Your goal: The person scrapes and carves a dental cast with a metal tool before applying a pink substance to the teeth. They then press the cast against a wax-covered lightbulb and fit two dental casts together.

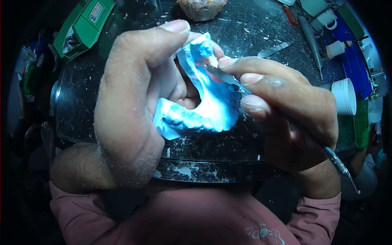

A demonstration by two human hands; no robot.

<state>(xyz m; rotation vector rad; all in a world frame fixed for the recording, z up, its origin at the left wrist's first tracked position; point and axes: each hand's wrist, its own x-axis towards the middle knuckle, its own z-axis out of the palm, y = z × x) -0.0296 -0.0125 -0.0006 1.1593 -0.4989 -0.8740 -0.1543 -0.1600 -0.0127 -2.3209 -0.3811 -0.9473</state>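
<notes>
My left hand [132, 90] holds a U-shaped dental cast [218, 104], pale blue-white under bright light, above the dark bench. Its thumb lies along the upper arm of the cast, and the other fingers curl behind it. In my right hand [281, 94] a slim metal dental carving tool [337, 161] is pinched between thumb and fingertips. The tool's flat blade end meets the inner side of the cast's upper arm, by a small pinkish patch near the teeth. Its other end, a small hooked tip, sticks out below my right hand.
A green box [83, 26] stands at the back left, a bowl-like container [201, 9] at the back. To the right are a knife blade [275, 50], a grey handpiece [310, 41], a white cup [324, 20] and a white tub [344, 97]. The bench's worn front edge [192, 170] runs below my hands.
</notes>
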